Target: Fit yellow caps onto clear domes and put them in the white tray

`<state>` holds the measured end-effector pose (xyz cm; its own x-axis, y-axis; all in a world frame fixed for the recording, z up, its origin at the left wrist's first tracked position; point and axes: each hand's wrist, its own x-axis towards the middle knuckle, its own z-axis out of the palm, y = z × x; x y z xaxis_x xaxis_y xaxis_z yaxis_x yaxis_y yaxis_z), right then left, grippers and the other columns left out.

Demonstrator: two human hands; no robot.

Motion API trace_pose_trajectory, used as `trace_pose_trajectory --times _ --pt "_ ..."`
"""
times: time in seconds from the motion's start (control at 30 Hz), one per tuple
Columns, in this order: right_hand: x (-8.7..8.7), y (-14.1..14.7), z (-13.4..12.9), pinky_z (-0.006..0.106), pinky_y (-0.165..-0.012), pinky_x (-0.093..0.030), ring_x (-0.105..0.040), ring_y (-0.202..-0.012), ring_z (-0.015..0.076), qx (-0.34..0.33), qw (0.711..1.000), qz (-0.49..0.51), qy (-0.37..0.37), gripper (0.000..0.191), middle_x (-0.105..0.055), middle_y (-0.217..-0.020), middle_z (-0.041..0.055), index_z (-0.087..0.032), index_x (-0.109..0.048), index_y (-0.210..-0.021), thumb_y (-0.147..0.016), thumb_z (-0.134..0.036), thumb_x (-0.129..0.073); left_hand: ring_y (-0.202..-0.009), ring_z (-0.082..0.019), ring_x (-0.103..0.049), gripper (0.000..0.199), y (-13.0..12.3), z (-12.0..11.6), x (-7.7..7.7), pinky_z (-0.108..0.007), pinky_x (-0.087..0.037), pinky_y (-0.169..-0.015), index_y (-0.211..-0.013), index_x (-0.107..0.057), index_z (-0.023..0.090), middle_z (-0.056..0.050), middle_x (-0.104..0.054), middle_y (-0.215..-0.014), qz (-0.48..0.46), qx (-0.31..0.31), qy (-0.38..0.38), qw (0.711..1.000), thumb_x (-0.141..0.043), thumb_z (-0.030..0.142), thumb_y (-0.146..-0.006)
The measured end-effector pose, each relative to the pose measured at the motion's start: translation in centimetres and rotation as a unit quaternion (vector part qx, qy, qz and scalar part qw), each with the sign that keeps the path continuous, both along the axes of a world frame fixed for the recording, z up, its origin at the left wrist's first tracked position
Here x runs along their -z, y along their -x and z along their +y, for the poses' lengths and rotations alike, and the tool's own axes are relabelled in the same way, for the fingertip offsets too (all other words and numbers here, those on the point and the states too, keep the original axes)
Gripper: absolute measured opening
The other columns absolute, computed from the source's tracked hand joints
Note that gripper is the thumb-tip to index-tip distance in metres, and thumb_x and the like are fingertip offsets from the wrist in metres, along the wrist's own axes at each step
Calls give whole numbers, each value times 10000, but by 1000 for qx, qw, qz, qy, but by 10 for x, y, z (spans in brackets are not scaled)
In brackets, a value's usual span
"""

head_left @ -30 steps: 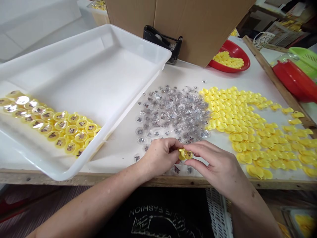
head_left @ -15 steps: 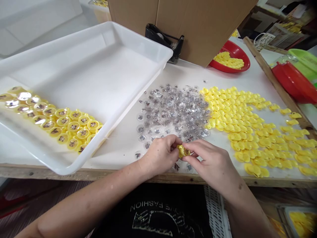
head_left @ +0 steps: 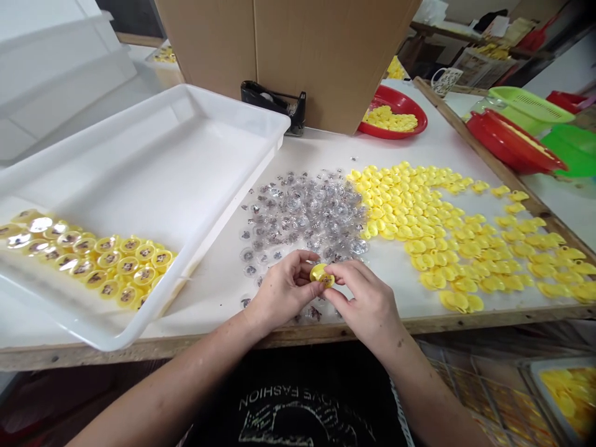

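Observation:
Between my two hands, over the table's front part, is a round yellow piece (head_left: 322, 275) with a small dark picture on it. My left hand (head_left: 284, 288) pinches it from the left, and my right hand (head_left: 365, 298) grips its right edge with thumb and fingers. Just beyond them spreads a pile of clear discs (head_left: 302, 208) with dark prints. Many yellow pieces (head_left: 400, 202) lie to the right of that pile. At the left, a white tray (head_left: 233, 186) holds rows of yellow pieces with pictures (head_left: 109, 259) along its near side.
A black tape dispenser (head_left: 274, 102) stands before a cardboard box (head_left: 298, 56). Behind the yellow pieces is a red plate (head_left: 421, 124) of yellow parts. A wooden strip (head_left: 493, 158) edges the table's right side, with a red bowl (head_left: 512, 146) past it.
The camera view has shifted, so the table items appear further left. The yellow piece has turned between my fingers, and its picture now faces up more fully.

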<state>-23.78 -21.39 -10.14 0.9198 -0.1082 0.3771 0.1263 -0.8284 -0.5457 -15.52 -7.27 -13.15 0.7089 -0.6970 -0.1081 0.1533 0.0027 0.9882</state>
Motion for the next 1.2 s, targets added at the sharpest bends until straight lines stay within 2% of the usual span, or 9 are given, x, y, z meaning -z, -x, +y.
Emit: trace_pose_trajectory --times 0.1,0.2,0.33,0.4,0.47,0.63,0.73,0.93,1.2 --pt "7 1 -8 312 -731 -548 -619 -823 167 5 994 13 -110 244 -623 -965 48 -212 -615 -1027 -791 -198 -675 -872 -165 -667 398 2 2 -2 -308 -546 -775 -1135 -453 144 -89 -688 -968 -81 -12 -22 996 -643 185 -788" --pt "17 2 -16 322 -739 -558 -637 -834 170 7 974 62 -216 285 -630 -1005 55 -213 -616 -1076 -803 -269 -673 -951 -175 -658 366 3 4 -2 -325 -532 -837 -1130 -450 164 -86 -686 -1011 -143 -7 -48 989 -617 159 -804" --pt "26 2 -15 333 -764 -563 -663 -842 179 4 939 91 -332 232 -685 -943 51 -200 -619 -1025 -817 -299 -652 -929 -177 -663 401 1 3 -3 -329 -539 -835 -1140 -472 155 -90 -685 -1019 -110 -5 -37 993 -663 199 -789" --pt "27 1 -12 327 -752 -568 -670 -830 176 7 916 77 -393 249 -700 -927 49 -197 -607 -1012 -798 -304 -676 -886 -176 -662 362 -1 3 -5 -315 -545 -799 -1089 -541 136 -91 -681 -985 -96 4 -24 995 -687 265 -785" --pt "28 1 -10 317 -727 -570 -669 -805 169 7 899 63 -434 260 -706 -906 42 -198 -604 -994 -777 -301 -702 -821 -163 -649 314 -3 3 -9 -293 -539 -747 -1013 -601 128 -79 -669 -928 -121 11 -26 992 -690 326 -785" --pt "28 0 -13 297 -720 -555 -650 -797 154 -16 882 65 -467 243 -700 -890 27 -209 -632 -980 -773 -308 -713 -726 -131 -585 258 -3 3 -16 -257 -485 -667 -987 -609 143 -48 -635 -843 -255 -2 -72 964 -624 354 -838" --pt "29 1 -14 281 -670 -543 -629 -731 146 -1 889 72 -452 229 -685 -831 20 -204 -643 -943 -772 -340 -711 -719 -133 -581 250 -2 4 -16 -252 -470 -656 -984 -597 144 -41 -623 -815 -290 -2 -89 953 -597 359 -857" --pt "30 2 -6 270 -632 -512 -599 -683 137 11 905 74 -419 189 -662 -801 12 -201 -623 -909 -801 -350 -670 -680 -138 -574 250 -3 6 -15 -248 -443 -627 -917 -600 152 -27 -620 -754 -294 1 -107 950 -572 395 -862" --pt "31 1 -9 277 -644 -536 -619 -670 153 32 894 107 -434 229 -659 -775 18 -186 -642 -899 -774 -372 -689 -717 -153 -580 223 -7 4 -15 -252 -432 -644 -921 -631 151 -43 -645 -785 -247 21 -132 960 -597 354 -835"
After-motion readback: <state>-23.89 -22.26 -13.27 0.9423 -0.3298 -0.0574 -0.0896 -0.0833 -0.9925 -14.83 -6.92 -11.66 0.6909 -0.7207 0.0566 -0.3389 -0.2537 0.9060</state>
